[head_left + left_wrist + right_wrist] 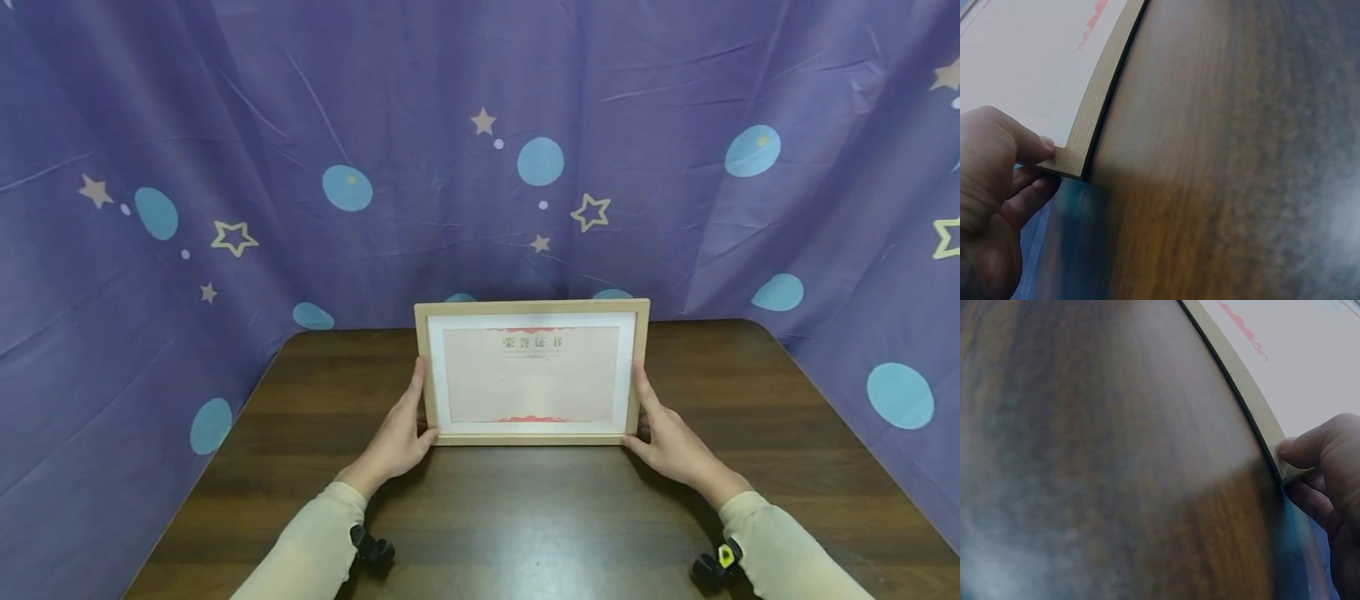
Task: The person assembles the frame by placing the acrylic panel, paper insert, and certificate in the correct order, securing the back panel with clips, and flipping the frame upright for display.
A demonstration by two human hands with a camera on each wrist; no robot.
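A light wooden picture frame (531, 439) is held up facing me over the far half of the table in the head view. Behind its white mat lies a certificate (531, 387) with red ornaments and Chinese characters along the top. My left hand (396, 440) grips the lower left side, its thumb on the front corner and fingers behind, as the left wrist view shows on the frame (1094, 106). At the lower right corner my right hand (672, 444) pinches the frame (1241, 381) likewise. The frame's back is hidden.
The brown wooden table (525, 517) has rounded far corners and reflects light near the front. A purple curtain (420, 108) with stars and blue dots surrounds it on the back and sides. Black wrist devices (372, 550) sit on both sleeves.
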